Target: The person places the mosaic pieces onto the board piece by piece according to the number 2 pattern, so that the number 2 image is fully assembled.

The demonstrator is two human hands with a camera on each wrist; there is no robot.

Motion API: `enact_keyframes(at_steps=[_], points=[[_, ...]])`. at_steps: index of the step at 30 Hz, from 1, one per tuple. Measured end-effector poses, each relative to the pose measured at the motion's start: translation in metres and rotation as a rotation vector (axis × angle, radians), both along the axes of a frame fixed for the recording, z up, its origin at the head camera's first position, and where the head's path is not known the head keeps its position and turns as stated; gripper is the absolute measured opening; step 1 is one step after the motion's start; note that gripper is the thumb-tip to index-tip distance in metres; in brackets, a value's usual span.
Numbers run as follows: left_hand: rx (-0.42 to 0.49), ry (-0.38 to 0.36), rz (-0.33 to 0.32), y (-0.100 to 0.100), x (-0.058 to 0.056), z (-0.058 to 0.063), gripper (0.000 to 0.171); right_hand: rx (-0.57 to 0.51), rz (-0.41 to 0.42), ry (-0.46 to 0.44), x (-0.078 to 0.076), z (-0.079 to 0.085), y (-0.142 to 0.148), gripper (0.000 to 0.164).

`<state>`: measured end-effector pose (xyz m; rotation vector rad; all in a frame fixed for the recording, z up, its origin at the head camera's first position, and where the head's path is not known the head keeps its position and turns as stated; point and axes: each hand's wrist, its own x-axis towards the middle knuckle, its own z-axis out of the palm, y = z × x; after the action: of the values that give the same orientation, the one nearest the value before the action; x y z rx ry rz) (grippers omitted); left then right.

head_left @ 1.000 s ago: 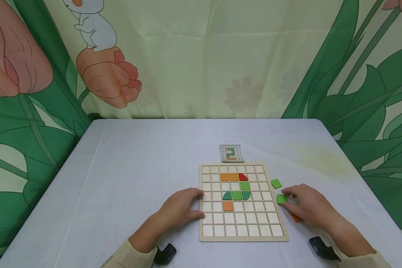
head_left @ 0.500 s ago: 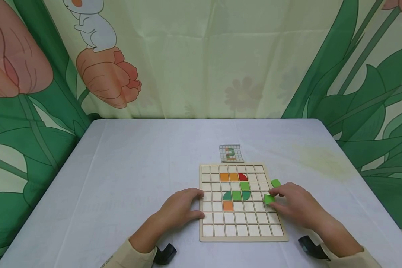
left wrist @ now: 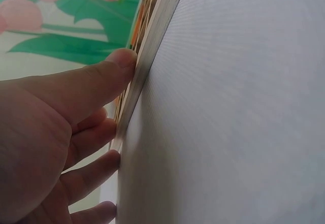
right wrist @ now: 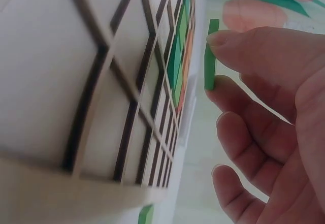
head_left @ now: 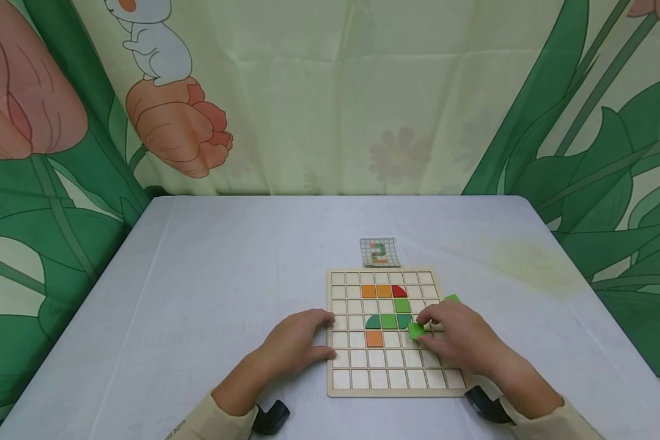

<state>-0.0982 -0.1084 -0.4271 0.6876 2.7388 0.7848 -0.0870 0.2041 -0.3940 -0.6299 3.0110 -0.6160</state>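
A light green square tile (head_left: pixel 416 331) is pinched between the thumb and fingertips of my right hand (head_left: pixel 464 336), above the right half of a wooden grid board (head_left: pixel 401 393). Seen edge-on in the right wrist view, the tile (right wrist: pixel 210 56) is held clear of the board's surface. My left hand (head_left: pixel 294 342) rests at the board's left edge; in the left wrist view its thumb and fingertips touch the rim (left wrist: pixel 144 64). Set in the grid are orange squares (head_left: pixel 374 338), a red quarter-round piece (head_left: pixel 398 291), green squares (head_left: pixel 388 321) and dark green rounded pieces (head_left: pixel 373 322).
Behind the board lies a small card (head_left: pixel 379 252) printed with a coloured grid pattern. Another light green tile (head_left: pixel 452 298) lies just right of the board, partly covered by my right hand. A white cloth covers the table (head_left: pixel 242 263).
My right hand has carried the green tile leftward from the table beside the board to over the grid. The left hand has stayed where it was.
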Motion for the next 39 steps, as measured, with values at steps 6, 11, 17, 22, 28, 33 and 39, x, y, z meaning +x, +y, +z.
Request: enact_keyframes(at_steps=[6, 11, 17, 22, 28, 33, 39], points=[[0.001, 0.006, -0.003, 0.0, 0.0, 0.001, 0.056, -0.016, 0.057, 0.049, -0.001, -0.002, -0.008, 0.018], [-0.005, 0.01, -0.003, 0.001, -0.001, 0.003, 0.056, -0.021, 0.098, 0.083, -0.002, -0.004, -0.015, 0.019], [-0.004, 0.011, -0.004, 0.001, -0.002, 0.003, 0.056, -0.022, 0.137, 0.07, -0.003, -0.005, -0.023, 0.018], [-0.003, 0.011, -0.005, 0.001, -0.002, 0.004, 0.057, -0.03, 0.15, 0.045, -0.002, -0.007, -0.029, 0.016], [-0.015, 0.002, 0.001, 0.002, -0.002, 0.002, 0.057, -0.012, 0.158, 0.023, -0.001, -0.008, -0.038, 0.014], [-0.011, 0.007, 0.001, 0.001, -0.002, 0.002, 0.056, 0.001, 0.17, 0.015, 0.001, -0.008, -0.044, 0.011], [-0.01, 0.01, -0.002, 0.001, -0.002, 0.0, 0.056, -0.001, 0.162, -0.026, 0.006, -0.012, -0.049, 0.009]])
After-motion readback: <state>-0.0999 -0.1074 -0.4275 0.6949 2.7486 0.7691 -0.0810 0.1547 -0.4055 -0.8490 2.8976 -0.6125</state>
